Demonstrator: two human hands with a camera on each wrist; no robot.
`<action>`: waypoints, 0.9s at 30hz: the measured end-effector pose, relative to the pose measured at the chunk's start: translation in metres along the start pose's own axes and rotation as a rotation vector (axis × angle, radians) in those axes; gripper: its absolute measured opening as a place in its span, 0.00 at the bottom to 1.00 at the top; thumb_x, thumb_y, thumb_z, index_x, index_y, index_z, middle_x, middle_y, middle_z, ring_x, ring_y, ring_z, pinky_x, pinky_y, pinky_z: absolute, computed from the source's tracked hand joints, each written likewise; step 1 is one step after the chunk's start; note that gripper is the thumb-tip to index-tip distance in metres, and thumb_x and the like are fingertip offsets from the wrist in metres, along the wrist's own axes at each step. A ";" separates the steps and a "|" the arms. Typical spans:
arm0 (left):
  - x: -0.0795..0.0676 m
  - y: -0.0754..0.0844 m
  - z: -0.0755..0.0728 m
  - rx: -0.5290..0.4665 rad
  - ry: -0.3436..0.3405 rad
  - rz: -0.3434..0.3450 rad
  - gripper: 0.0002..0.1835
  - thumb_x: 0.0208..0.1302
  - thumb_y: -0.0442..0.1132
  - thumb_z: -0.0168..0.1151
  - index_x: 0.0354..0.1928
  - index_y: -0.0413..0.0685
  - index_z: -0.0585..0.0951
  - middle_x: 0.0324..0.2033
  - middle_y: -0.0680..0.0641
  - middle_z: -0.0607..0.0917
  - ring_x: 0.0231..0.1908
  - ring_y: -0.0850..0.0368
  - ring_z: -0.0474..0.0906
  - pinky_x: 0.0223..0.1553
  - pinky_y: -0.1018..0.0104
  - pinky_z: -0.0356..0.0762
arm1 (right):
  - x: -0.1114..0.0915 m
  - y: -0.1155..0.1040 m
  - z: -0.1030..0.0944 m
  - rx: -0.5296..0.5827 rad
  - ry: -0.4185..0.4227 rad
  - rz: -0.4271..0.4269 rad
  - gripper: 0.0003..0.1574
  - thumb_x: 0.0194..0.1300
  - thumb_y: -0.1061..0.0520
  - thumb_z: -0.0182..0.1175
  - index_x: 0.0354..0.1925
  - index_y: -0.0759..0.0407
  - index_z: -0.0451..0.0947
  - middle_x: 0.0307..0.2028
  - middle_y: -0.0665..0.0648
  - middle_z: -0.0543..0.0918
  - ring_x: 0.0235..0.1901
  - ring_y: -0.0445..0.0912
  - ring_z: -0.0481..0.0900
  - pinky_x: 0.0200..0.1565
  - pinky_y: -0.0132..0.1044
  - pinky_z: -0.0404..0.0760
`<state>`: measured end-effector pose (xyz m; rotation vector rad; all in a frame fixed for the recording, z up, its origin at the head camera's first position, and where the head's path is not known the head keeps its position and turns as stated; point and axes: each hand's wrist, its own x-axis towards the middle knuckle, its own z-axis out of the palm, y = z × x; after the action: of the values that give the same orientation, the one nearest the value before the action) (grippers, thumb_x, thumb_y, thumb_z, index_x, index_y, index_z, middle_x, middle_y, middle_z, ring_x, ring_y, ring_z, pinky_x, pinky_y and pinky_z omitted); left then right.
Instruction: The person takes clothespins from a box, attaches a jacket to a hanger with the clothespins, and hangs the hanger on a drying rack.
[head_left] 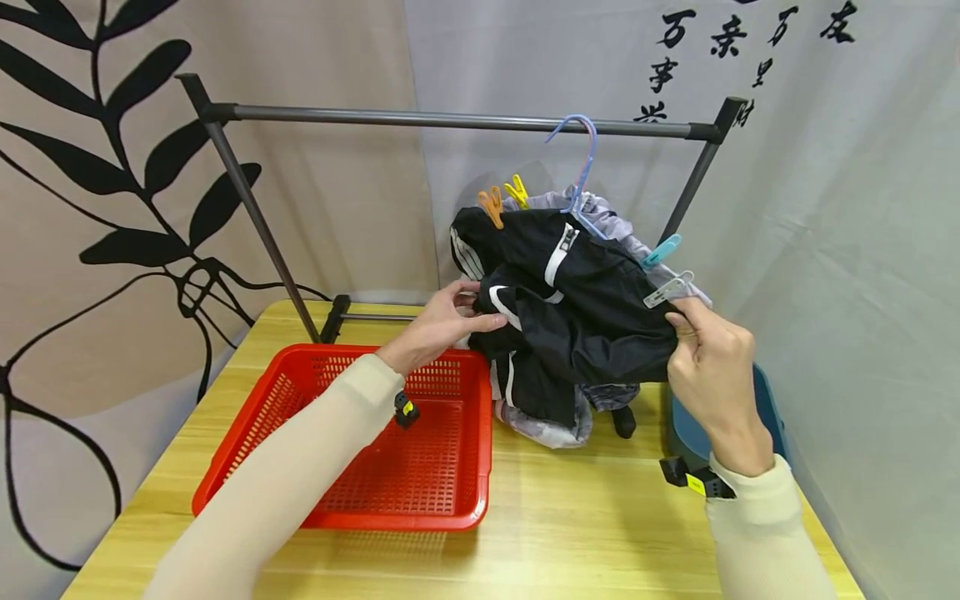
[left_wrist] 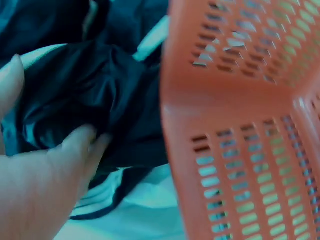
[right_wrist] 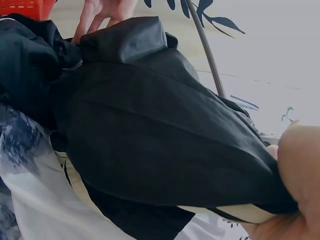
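Note:
A black garment (head_left: pixel 592 292) with white trim and a white-edged zip hangs bunched from a light blue hanger (head_left: pixel 583 167) on the rail. My right hand (head_left: pixel 708 367) pinches its right edge between thumb and curled fingers, pulling the cloth out sideways. At the garment's left side, my left hand (head_left: pixel 453 321) touches the folds, thumb held straight and apart from the fingers. The left wrist view has the left hand's fingers (left_wrist: pixel 82 145) pressing into the black cloth (left_wrist: pixel 115 100). Orange (head_left: pixel 492 205), yellow (head_left: pixel 517 192), teal (head_left: pixel 662 250) and clear (head_left: pixel 670 289) clips sit along the garment's top.
A red plastic basket (head_left: pixel 480 492) stands on the wooden table (head_left: pixel 570 533), below my left forearm. Behind the black garment hang greyish clothes (head_left: pixel 551 432). A blue bin (head_left: pixel 765 408) is at the right, partly behind my right hand. The grey rack (head_left: pixel 420 117) spans the back.

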<state>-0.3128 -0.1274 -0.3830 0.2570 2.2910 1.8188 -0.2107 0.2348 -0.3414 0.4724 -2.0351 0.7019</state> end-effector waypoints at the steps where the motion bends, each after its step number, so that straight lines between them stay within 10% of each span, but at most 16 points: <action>1: 0.002 -0.003 -0.001 0.024 0.044 0.028 0.38 0.73 0.44 0.83 0.79 0.44 0.76 0.71 0.38 0.83 0.69 0.39 0.80 0.75 0.49 0.84 | 0.000 0.000 0.000 0.000 0.001 0.000 0.09 0.85 0.68 0.63 0.46 0.70 0.90 0.32 0.68 0.92 0.23 0.53 0.77 0.35 0.27 0.67; 6: 0.014 -0.022 -0.013 0.195 0.266 0.161 0.15 0.75 0.32 0.80 0.57 0.35 0.86 0.51 0.35 0.90 0.53 0.41 0.86 0.52 0.67 0.81 | 0.001 0.001 -0.002 0.002 0.009 0.006 0.10 0.85 0.68 0.62 0.47 0.71 0.90 0.35 0.69 0.93 0.24 0.58 0.83 0.40 0.23 0.69; 12: 0.023 -0.046 -0.038 0.472 0.403 0.152 0.13 0.75 0.31 0.79 0.56 0.37 0.88 0.49 0.33 0.94 0.53 0.36 0.89 0.59 0.48 0.84 | 0.001 0.002 -0.004 -0.008 0.031 0.006 0.09 0.84 0.69 0.63 0.46 0.72 0.90 0.34 0.70 0.93 0.23 0.59 0.83 0.39 0.22 0.69; 20: 0.020 -0.061 -0.056 0.756 0.268 0.089 0.17 0.74 0.30 0.74 0.61 0.32 0.86 0.51 0.31 0.92 0.54 0.33 0.89 0.63 0.40 0.88 | 0.000 0.005 -0.002 -0.012 0.037 0.013 0.09 0.84 0.69 0.63 0.47 0.71 0.90 0.35 0.69 0.94 0.26 0.56 0.82 0.41 0.24 0.69; 27: 0.002 -0.045 -0.070 0.724 0.195 0.028 0.26 0.77 0.33 0.63 0.75 0.39 0.81 0.60 0.33 0.91 0.57 0.35 0.88 0.63 0.40 0.87 | -0.003 0.007 -0.001 -0.017 0.040 0.015 0.08 0.83 0.71 0.64 0.46 0.71 0.90 0.31 0.69 0.91 0.23 0.52 0.75 0.35 0.26 0.65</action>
<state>-0.3338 -0.2032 -0.4118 0.2204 3.0139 0.9810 -0.2130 0.2407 -0.3454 0.4307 -2.0075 0.6972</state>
